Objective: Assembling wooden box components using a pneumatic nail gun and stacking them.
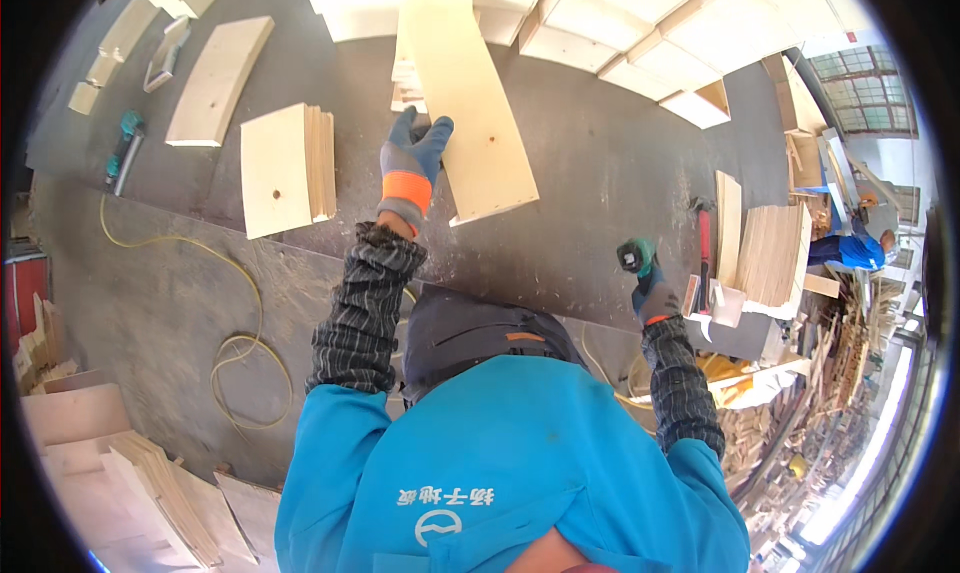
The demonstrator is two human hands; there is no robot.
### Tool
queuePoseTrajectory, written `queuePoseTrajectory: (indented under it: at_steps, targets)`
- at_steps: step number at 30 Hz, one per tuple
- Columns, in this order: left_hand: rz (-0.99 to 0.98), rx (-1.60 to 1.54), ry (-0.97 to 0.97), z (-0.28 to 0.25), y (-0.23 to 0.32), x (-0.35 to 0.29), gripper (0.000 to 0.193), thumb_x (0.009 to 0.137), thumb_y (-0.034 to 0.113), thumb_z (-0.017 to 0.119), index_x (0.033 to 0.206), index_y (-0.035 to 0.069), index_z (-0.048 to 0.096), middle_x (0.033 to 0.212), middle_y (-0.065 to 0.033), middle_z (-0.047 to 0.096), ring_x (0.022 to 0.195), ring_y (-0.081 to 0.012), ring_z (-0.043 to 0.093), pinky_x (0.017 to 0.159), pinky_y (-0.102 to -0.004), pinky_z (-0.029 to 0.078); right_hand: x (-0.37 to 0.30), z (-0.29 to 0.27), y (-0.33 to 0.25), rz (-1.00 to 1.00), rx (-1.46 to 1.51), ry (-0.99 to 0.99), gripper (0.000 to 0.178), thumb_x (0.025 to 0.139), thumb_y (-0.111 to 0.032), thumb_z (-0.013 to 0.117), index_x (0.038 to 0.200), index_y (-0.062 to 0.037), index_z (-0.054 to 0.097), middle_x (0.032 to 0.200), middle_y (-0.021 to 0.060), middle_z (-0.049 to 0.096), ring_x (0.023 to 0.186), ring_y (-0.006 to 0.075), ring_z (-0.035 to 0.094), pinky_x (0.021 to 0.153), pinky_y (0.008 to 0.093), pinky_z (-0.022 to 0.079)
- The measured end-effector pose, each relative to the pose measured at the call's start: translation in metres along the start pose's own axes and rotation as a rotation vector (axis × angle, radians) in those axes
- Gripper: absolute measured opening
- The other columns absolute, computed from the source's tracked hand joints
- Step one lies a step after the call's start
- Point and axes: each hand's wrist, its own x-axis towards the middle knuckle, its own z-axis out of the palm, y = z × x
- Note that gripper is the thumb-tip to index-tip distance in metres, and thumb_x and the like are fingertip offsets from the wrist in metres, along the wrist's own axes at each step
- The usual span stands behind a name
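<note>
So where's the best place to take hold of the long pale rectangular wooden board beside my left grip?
Probably the left long edge of the long pale flat wooden board, about mid-length, coming from the left: it stretches lengthwise away from you, and your left grip is beside that edge.

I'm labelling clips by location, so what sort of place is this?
Probably a woodworking shop: pale wooden boards lie on a large dark worktable, the right hand holds a teal-and-black tool, and what looks like scrap wood is heaped at the right.
</note>
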Motion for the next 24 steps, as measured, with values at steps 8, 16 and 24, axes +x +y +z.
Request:
queuePoseTrajectory:
  at_steps: [8,16,24]
  targets:
    - [-0.034,-0.076,-0.41,0.006,0.012,-0.005,0.045,0.106,0.011,0.069,0.146,-0.008,0.063,0.129,-0.0114,0.076,0.11,-0.02,0.072,0.098,-0.0322,0.057,0.008,0.008,0.07,0.208,0.073,-0.137,0.066,0.091,-0.016,0.074,0.154,-0.0123,0.053,0.123,0.0307,0.073,0.114,0.0476,0.072,0.091,0.058,0.058]
    - [0.192,0.722,-0.738,0.097,0.074,-0.077,0.038,0.104,0.016,0.062,0.134,-0.005,0.073,0.114,-0.0086,0.078,0.103,-0.0139,0.069,0.091,-0.0303,0.055,0.034,-0.068,0.021,0.25,0.855,-0.028,0.06,0.108,-0.044,0.064,0.149,-0.0009,0.059,0.134,0.0231,0.073,0.117,0.0366,0.074,0.098,0.0471,0.059]
    - [0.48,1.351,-1.012,0.193,0.047,-0.094,0.043,0.097,0.039,0.07,0.13,0.014,0.08,0.117,-0.0194,0.081,0.108,-0.0384,0.077,0.103,-0.0474,0.058,-0.007,-0.079,0.005,0.073,1.525,-0.294,0.047,0.112,-0.027,0.065,0.148,0.0027,0.061,0.14,0.0109,0.069,0.123,0.0221,0.069,0.107,0.0379,0.055]
